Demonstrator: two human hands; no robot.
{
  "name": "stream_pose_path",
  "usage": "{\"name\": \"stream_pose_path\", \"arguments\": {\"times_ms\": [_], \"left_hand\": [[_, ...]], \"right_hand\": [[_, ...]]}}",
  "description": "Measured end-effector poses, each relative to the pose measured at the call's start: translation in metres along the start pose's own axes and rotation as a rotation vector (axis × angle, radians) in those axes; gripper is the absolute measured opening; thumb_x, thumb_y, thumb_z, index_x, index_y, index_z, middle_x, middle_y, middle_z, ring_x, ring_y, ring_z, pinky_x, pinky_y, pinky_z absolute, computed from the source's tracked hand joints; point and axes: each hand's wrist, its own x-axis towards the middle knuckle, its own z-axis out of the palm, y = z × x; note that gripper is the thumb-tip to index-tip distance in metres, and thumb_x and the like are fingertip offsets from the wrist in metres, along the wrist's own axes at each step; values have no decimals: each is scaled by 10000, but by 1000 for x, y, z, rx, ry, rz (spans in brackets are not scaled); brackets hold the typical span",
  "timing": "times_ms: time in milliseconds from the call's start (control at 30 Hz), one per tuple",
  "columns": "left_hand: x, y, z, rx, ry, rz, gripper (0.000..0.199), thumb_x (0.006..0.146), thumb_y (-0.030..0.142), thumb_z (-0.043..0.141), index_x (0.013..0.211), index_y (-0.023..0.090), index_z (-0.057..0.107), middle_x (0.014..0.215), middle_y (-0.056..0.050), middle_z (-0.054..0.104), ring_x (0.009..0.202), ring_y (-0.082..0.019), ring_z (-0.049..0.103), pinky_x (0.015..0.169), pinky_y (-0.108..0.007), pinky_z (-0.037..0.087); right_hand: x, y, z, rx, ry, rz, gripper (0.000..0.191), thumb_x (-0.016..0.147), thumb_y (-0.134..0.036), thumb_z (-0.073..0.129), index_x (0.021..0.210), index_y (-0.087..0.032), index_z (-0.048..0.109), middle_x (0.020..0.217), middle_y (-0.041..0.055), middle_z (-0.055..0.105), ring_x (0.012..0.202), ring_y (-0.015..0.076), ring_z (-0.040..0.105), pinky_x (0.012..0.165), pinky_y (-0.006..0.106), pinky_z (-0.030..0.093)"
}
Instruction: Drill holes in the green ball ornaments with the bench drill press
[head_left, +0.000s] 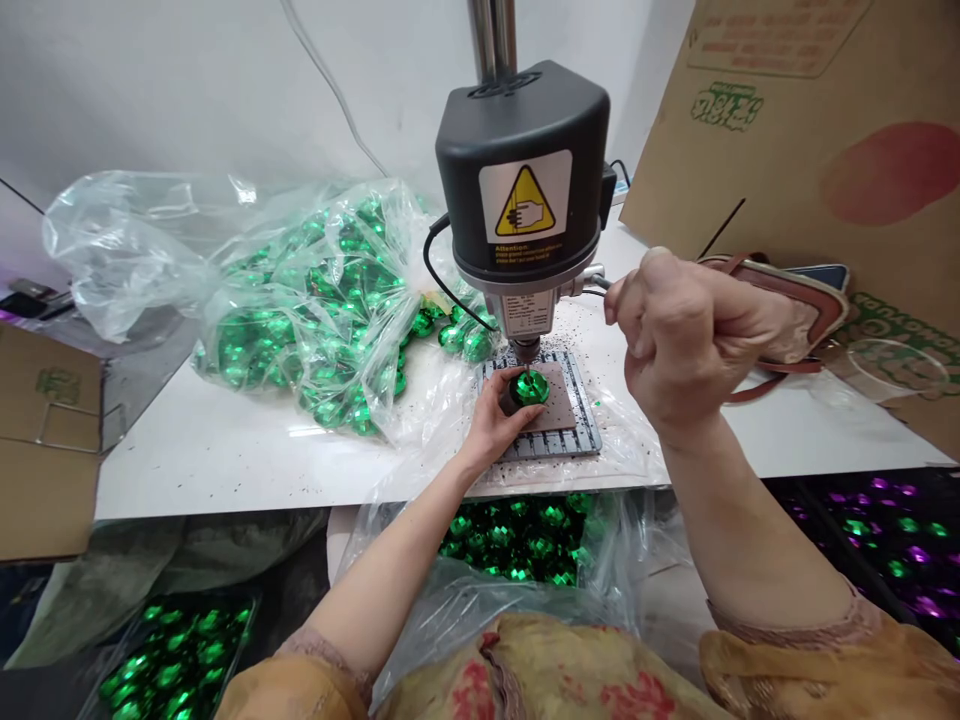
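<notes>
A black bench drill press (pixel 523 180) with a yellow warning label stands in the middle of the table. Under its chuck, a shiny green faceted ball (pixel 533 388) sits in a dark round holder (pixel 513 397) on a brown board (pixel 559 405). My left hand (pixel 496 415) grips the holder and ball between thumb and fingers, and the drill bit reaches down to the ball's top. Closed in a fist, my right hand (pixel 675 335) is wrapped round the drill press lever (pixel 602 284) at the right of the machine.
A clear plastic bag (pixel 315 300) of green balls lies left of the drill. Below the table edge is another bag of green balls (pixel 517 540). Cardboard boxes (pixel 795 130) flank both sides. A brown-trimmed pouch (pixel 806 310) lies at right. Dark shavings dot the white table (pixel 247 465).
</notes>
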Motion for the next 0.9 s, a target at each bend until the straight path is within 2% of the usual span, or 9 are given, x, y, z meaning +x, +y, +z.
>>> {"name": "stream_pose_path", "arguments": {"times_ms": [133, 233, 400, 567, 767, 900], "left_hand": [[0, -1, 0, 4, 1, 0, 542, 791, 350, 846, 1258, 233, 596, 1279, -103, 651, 1229, -293, 611, 1113, -472, 473], [0, -1, -1, 2, -4, 5, 545, 792, 340, 848, 1264, 238, 595, 1295, -105, 646, 1253, -297, 603, 1127, -474, 467], [0, 0, -1, -10, -3, 4, 549, 790, 334, 847, 1265, 225, 594, 1297, -112, 643, 1246, -300, 603, 1124, -475, 460], [0, 1, 0, -43, -1, -10, 570, 782, 333, 855, 1275, 217, 594, 1305, -115, 640, 1244, -306, 602, 1112, -465, 461], [-1, 2, 0, -99, 12, -16, 569, 758, 324, 876, 1254, 224, 615, 1293, -106, 646, 1249, -307, 599, 1126, -461, 449], [-2, 0, 0, -149, 17, -38, 591, 725, 328, 902, 1238, 227, 627, 1265, -102, 658, 1224, -305, 612, 1105, -452, 468]], "right_hand": [[-2, 2, -5, -17, -42, -17, 654, 865, -433, 654, 444, -187, 217, 418, -19, 188, 403, 107, 208, 481, 393, 237], [-3, 3, -9, 1, -104, -51, 620, 869, -377, 650, 470, -178, 219, 444, -25, 182, 413, 91, 208, 474, 375, 247], [-3, 9, -14, 95, -189, -136, 564, 879, -281, 645, 502, -171, 241, 461, -43, 218, 423, 68, 241, 469, 335, 283], [-4, 17, -19, 161, -277, -251, 458, 881, -180, 613, 524, -173, 326, 490, -53, 313, 446, 56, 325, 489, 299, 329], [-15, 29, -24, 152, -285, -326, 442, 849, -117, 598, 538, -165, 289, 531, -56, 320, 462, 44, 325, 501, 285, 361], [-18, 22, -23, 90, -224, -290, 484, 866, -132, 608, 515, -158, 276, 500, -59, 306, 442, 42, 310, 503, 288, 372]]}}
